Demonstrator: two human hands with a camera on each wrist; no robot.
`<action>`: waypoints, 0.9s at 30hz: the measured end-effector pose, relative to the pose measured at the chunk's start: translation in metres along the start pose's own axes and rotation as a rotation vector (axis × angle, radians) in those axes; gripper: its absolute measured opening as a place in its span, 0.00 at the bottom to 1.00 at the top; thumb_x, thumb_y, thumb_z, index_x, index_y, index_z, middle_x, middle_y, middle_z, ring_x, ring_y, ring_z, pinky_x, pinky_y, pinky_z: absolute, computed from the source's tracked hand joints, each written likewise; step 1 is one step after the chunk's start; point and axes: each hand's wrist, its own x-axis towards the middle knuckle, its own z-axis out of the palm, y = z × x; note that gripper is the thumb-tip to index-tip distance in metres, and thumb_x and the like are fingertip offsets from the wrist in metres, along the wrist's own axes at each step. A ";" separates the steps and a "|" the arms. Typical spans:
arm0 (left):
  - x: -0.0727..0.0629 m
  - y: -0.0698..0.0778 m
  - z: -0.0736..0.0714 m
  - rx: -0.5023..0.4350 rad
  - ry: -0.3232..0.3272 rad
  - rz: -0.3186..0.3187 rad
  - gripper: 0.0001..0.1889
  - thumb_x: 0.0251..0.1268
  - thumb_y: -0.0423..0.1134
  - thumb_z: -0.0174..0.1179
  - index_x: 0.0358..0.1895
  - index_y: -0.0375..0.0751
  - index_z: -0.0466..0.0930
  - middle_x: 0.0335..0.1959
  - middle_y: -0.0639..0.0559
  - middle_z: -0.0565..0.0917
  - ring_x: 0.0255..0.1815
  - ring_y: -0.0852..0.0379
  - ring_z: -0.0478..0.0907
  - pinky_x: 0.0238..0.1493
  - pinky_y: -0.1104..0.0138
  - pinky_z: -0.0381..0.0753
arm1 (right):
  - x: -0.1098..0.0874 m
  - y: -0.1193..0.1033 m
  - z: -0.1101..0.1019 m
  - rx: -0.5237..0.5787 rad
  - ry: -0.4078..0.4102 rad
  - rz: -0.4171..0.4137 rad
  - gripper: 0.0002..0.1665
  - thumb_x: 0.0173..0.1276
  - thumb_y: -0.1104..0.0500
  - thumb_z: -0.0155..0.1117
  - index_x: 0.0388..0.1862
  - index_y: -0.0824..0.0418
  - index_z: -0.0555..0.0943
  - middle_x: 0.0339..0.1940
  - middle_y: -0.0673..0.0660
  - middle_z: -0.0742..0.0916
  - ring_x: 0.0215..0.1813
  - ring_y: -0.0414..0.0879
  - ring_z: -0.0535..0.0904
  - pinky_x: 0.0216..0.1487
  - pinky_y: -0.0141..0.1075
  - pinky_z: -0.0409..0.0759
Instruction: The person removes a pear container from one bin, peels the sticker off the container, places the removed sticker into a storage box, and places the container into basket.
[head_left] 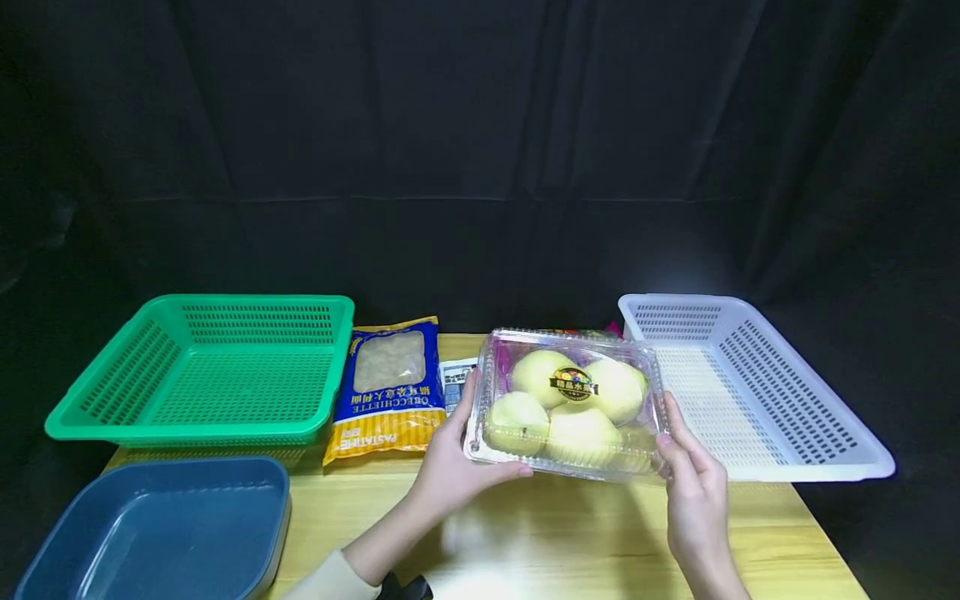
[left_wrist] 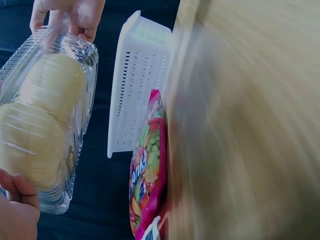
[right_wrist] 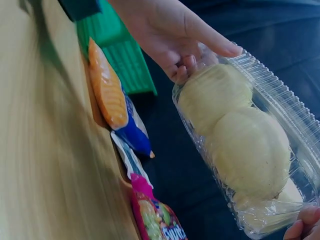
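Observation:
A clear plastic clamshell box (head_left: 555, 337) holds several pale yellow-green round fruits (head_left: 583, 435), wrapped in film, with a dark round label (head_left: 573, 384) on the lid. Both hands carry it above the table, its lid facing the head camera. My left hand (head_left: 450, 467) grips the left end, thumb along the near edge. The right end is held by my right hand (head_left: 693, 492), its thumb on the lid's edge. In the left wrist view the right hand (left_wrist: 75, 15) shows at the far end; the right wrist view shows the left hand (right_wrist: 172, 37) across the box.
A green basket (head_left: 198, 429) stands at the back left, a blue-grey bin (head_left: 277, 517) before it. Beside them lies a blue-and-yellow orecchiette pasta bag (head_left: 390, 400). A white basket (head_left: 817, 433) is at the right. A pink fruit-printed bag (left_wrist: 150, 170) lies behind the box.

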 end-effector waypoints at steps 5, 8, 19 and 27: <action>-0.015 -0.001 -0.012 -0.039 0.013 -0.008 0.71 0.44 0.35 0.88 0.88 0.50 0.44 0.85 0.44 0.61 0.72 0.44 0.76 0.59 0.68 0.85 | -0.009 0.001 0.012 -0.009 -0.012 -0.062 0.28 0.86 0.66 0.47 0.81 0.69 0.64 0.82 0.44 0.71 0.47 0.40 0.71 0.49 0.26 0.74; -0.025 0.002 -0.019 -0.051 0.033 -0.020 0.72 0.42 0.34 0.88 0.88 0.52 0.43 0.86 0.48 0.59 0.71 0.44 0.76 0.60 0.67 0.85 | -0.013 0.002 0.017 -0.026 -0.039 -0.069 0.28 0.86 0.66 0.47 0.82 0.67 0.64 0.82 0.40 0.72 0.49 0.38 0.73 0.51 0.27 0.73; -0.068 -0.002 -0.037 0.032 0.137 0.035 0.73 0.38 0.34 0.89 0.88 0.54 0.46 0.87 0.52 0.56 0.83 0.48 0.60 0.76 0.74 0.63 | -0.030 0.015 0.030 -0.214 -0.136 -0.238 0.30 0.82 0.72 0.48 0.81 0.65 0.67 0.78 0.43 0.77 0.61 0.31 0.78 0.56 0.20 0.77; -0.094 -0.013 -0.043 0.096 0.170 -0.089 0.72 0.39 0.37 0.89 0.87 0.36 0.46 0.85 0.39 0.57 0.81 0.38 0.63 0.73 0.76 0.65 | -0.042 0.044 0.037 -0.154 -0.181 -0.300 0.27 0.77 0.79 0.49 0.73 0.82 0.68 0.71 0.41 0.82 0.42 0.30 0.80 0.38 0.20 0.79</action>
